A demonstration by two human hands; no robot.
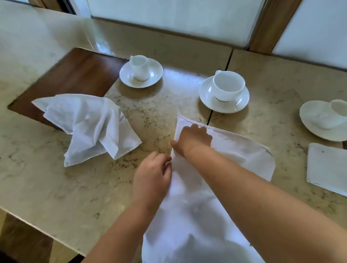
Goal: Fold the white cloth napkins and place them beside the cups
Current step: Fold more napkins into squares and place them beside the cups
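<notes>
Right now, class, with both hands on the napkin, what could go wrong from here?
1. The napkin overhangs the table edge; it may slide off once released.
2. The right hand works close to the middle cup; a wide sweep might knock it.
3. The left hand pinches only one edge, so the fold may go crooked.

Bare counter [148, 112] between crumpled napkin [89, 124] and cups [228, 86].
</notes>
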